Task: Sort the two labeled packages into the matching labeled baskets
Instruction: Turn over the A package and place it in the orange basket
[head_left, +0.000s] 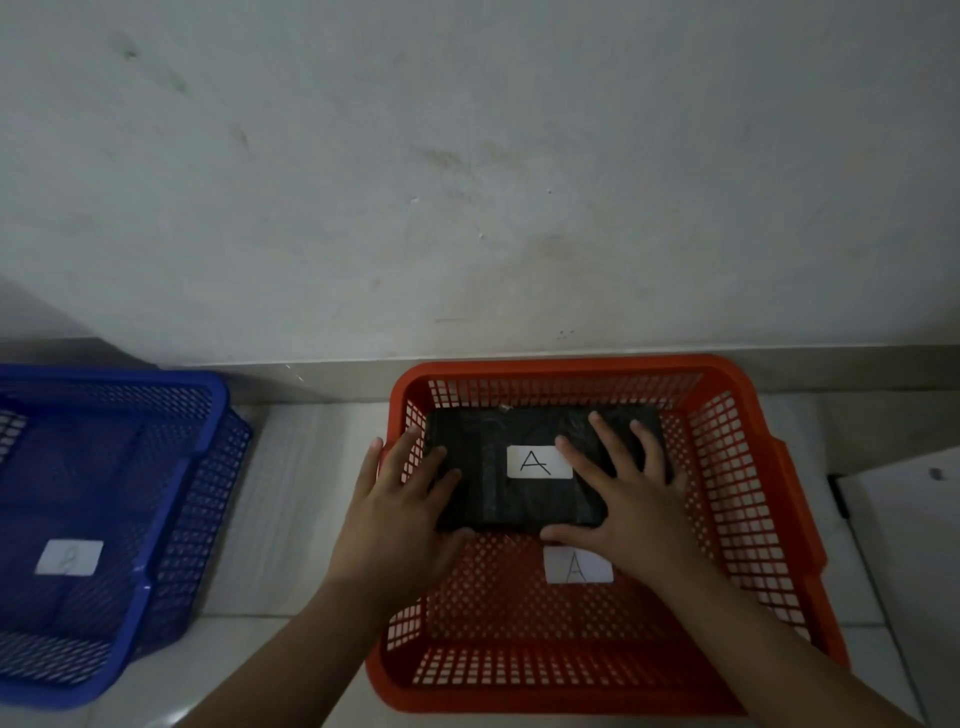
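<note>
Black package (519, 493) flat in red basket (737, 467), long axis left-right, label upright; both hands' grip spread, seemingly resting on it

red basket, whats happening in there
A person has both hands on a black package marked A, lying flat in the red basket, which also carries an A label. The left hand is at its left edge, the right hand spread on top. The blue basket sits to the left.

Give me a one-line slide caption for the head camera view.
Both hands, left hand and right hand, settle the black package labeled A inside the red basket.
</note>
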